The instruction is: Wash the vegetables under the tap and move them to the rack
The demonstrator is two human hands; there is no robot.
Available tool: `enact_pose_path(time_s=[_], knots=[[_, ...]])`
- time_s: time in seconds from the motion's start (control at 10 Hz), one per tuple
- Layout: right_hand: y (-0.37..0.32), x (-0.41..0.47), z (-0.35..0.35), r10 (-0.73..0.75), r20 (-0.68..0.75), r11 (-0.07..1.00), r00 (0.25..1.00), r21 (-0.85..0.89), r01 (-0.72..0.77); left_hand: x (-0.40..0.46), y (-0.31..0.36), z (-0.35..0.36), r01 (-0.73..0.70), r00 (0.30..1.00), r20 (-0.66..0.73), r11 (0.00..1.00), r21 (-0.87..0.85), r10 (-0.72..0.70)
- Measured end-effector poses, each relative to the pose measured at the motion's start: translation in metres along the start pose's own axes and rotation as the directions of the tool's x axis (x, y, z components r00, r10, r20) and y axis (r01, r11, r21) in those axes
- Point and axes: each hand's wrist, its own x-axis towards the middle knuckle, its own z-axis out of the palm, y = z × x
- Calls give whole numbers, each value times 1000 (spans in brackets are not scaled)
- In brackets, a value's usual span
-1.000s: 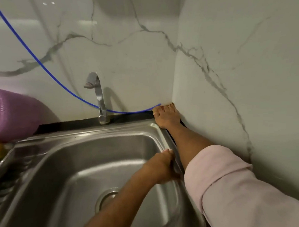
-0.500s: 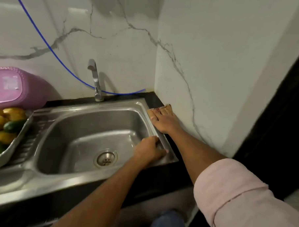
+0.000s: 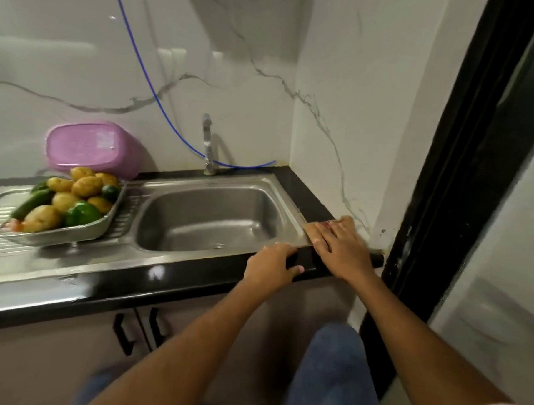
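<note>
A steel tray [image 3: 74, 233] stands on the draining board left of the sink basin [image 3: 216, 221]. It is piled with vegetables: yellow potatoes [image 3: 87, 186], a green pepper [image 3: 81, 214] and a cucumber [image 3: 33, 203]. The tap [image 3: 207, 144] rises behind the basin, and no water is visible. My left hand [image 3: 272, 265] grips the black counter's front edge at the sink's near right corner. My right hand [image 3: 339, 245] lies flat, fingers straight, on the counter beside that corner. Both hands are far from the vegetables. No rack is in view.
A pink plastic tub [image 3: 92, 147] lies behind the tray against the marble wall. A blue hose [image 3: 159, 105] runs down the wall to the corner behind the tap. A black frame [image 3: 444, 167] bounds the counter on the right. Cabinet doors with black handles [image 3: 138, 328] sit below.
The view has pulled back and down from the sink. Both hands have slid from the sink's far right rim to its near right corner. The tray of vegetables has come into view.
</note>
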Motion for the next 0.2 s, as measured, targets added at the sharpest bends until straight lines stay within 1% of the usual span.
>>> enact_pose_path(time_s=[0.1, 0.2], knots=[[-13, 4, -9, -16, -103, 1000, 995, -23, 14, -10, -30, -22, 56, 997, -54, 997, -51, -58], [-40, 22, -33, 64, -176, 994, 982, 100, -47, -10, -57, -64, 77, 940, -328, 995, -68, -96]])
